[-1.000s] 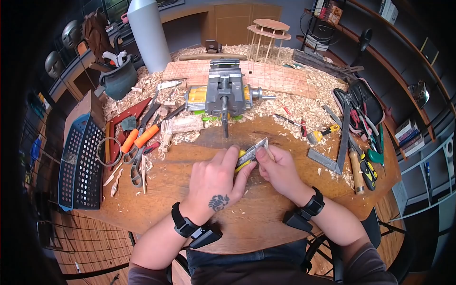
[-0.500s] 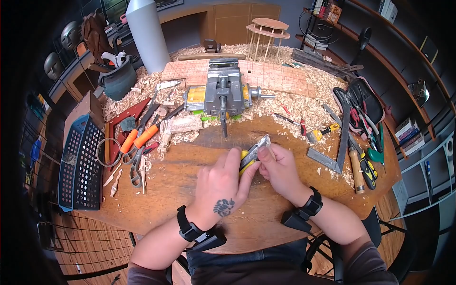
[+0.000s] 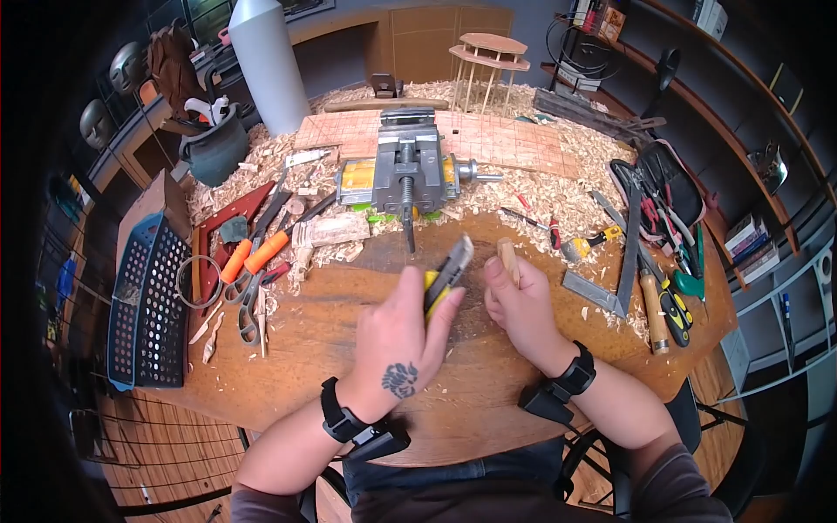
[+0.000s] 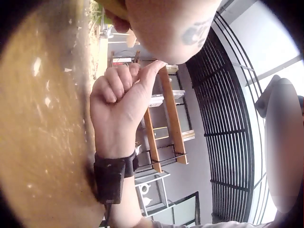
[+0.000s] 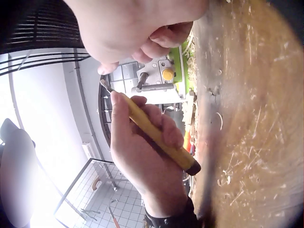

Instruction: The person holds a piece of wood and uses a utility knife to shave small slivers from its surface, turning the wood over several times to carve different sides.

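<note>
My left hand [image 3: 388, 327] grips a yellow and black utility knife [image 3: 448, 272], its blade end angled up and away. In the right wrist view the yellow handle [image 5: 152, 132] runs across the curled fingers, with the blade tip past the thumb. A short, slim wooden stick [image 3: 508, 254] stands up from my right hand [image 3: 527, 309], pinched between thumb and fingers; its lower part is hidden in the hand. Knife and stick are apart, with a small gap between them over the table [image 3: 418, 418].
A metal vise [image 3: 408, 166] stands behind the hands among wood shavings. To the left lie orange-handled tools [image 3: 253, 257], scissors [image 3: 248, 318] and a perforated basket [image 3: 148, 305]. On the right are a metal square [image 3: 628, 261], a chisel [image 3: 654, 314] and a tool pouch [image 3: 676, 183].
The knife blade has come away from the wooden stick. My left hand has turned the knife more upright and moved slightly left, while my right hand has shifted slightly right, showing the stick.
</note>
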`<state>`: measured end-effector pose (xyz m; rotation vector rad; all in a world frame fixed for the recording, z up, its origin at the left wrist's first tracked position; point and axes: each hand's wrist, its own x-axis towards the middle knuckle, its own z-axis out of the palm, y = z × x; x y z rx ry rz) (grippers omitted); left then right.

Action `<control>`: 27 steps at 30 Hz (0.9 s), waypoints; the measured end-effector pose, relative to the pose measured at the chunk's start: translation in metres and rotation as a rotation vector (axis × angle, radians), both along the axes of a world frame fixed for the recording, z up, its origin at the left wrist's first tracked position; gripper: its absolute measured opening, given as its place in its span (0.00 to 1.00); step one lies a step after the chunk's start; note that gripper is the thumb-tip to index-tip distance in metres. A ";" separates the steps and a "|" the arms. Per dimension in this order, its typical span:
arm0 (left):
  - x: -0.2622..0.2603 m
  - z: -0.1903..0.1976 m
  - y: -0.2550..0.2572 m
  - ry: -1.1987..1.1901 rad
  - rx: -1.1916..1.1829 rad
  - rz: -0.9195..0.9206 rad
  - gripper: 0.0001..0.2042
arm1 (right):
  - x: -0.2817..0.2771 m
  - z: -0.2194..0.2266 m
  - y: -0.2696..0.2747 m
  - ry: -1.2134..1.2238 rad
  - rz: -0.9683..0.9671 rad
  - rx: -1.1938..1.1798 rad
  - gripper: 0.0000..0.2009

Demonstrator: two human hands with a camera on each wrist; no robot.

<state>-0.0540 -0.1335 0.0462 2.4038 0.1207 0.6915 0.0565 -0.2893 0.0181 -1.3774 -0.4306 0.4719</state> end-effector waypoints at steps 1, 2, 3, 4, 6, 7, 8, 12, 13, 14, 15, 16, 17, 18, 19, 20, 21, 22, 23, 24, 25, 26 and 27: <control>0.002 0.000 -0.002 -0.057 -0.004 -0.019 0.15 | 0.002 0.004 -0.001 0.047 0.071 0.045 0.18; 0.003 0.000 0.000 -0.057 -0.004 -0.015 0.15 | 0.002 0.005 -0.001 0.095 0.143 0.091 0.17; 0.004 0.002 0.002 -0.062 -0.030 -0.010 0.15 | 0.002 0.004 0.001 0.096 0.146 0.092 0.17; 0.005 0.003 0.003 -0.067 -0.057 -0.008 0.15 | 0.002 0.001 0.002 0.075 0.203 0.120 0.17; 0.007 -0.002 0.008 -0.067 -0.055 -0.006 0.15 | 0.000 -0.001 0.003 0.054 0.256 0.147 0.17; 0.008 -0.004 0.011 -0.070 -0.053 0.001 0.15 | -0.003 -0.002 0.007 0.015 0.248 0.158 0.18; 0.009 -0.005 0.013 -0.071 -0.054 0.003 0.15 | -0.005 -0.003 0.010 -0.024 0.242 0.169 0.18; 0.008 0.000 0.018 -0.063 -0.042 -0.028 0.14 | -0.001 -0.010 0.012 -0.151 0.290 0.182 0.17; 0.007 0.001 0.017 -0.065 -0.028 -0.036 0.14 | -0.002 -0.008 0.010 -0.087 0.319 0.145 0.17; 0.007 0.001 0.018 -0.065 -0.028 -0.036 0.14 | -0.002 -0.006 0.008 -0.022 0.348 0.109 0.16; 0.007 0.000 0.019 -0.055 0.037 -0.063 0.14 | -0.001 -0.006 0.005 -0.023 0.348 0.108 0.16; 0.007 -0.001 0.020 -0.046 0.102 -0.090 0.15 | 0.000 -0.006 0.003 0.083 0.393 0.139 0.16; 0.007 -0.002 0.020 -0.047 0.102 -0.089 0.15 | 0.000 -0.006 0.001 0.189 0.438 0.169 0.16; 0.008 -0.003 0.020 -0.041 0.121 -0.102 0.15 | -0.002 -0.003 0.001 0.189 0.439 0.169 0.16; 0.008 -0.003 0.020 -0.037 0.141 -0.114 0.15 | -0.005 0.001 0.002 0.200 0.438 0.173 0.16; 0.008 -0.003 0.020 -0.037 0.142 -0.115 0.15 | -0.006 0.004 0.002 0.210 0.436 0.176 0.16; 0.007 -0.003 0.021 -0.030 0.149 -0.131 0.15 | -0.005 0.001 0.001 0.210 0.435 0.176 0.16; 0.007 -0.003 0.022 -0.023 0.156 -0.147 0.15 | -0.003 -0.005 0.000 0.198 0.467 0.181 0.17; 0.006 -0.002 0.022 -0.023 0.156 -0.149 0.15 | -0.001 -0.008 -0.001 0.187 0.498 0.186 0.18; 0.005 0.001 0.023 -0.009 0.188 -0.167 0.15 | -0.002 -0.008 -0.001 0.186 0.498 0.186 0.18; 0.004 0.002 0.023 0.005 0.220 -0.184 0.15 | -0.003 -0.006 -0.001 0.195 0.486 0.171 0.17; 0.004 0.002 0.023 0.004 0.220 -0.184 0.15 | -0.003 -0.005 -0.001 0.204 0.475 0.155 0.16; 0.004 0.002 0.022 -0.021 0.217 -0.185 0.15 | -0.003 -0.006 -0.001 0.205 0.475 0.154 0.16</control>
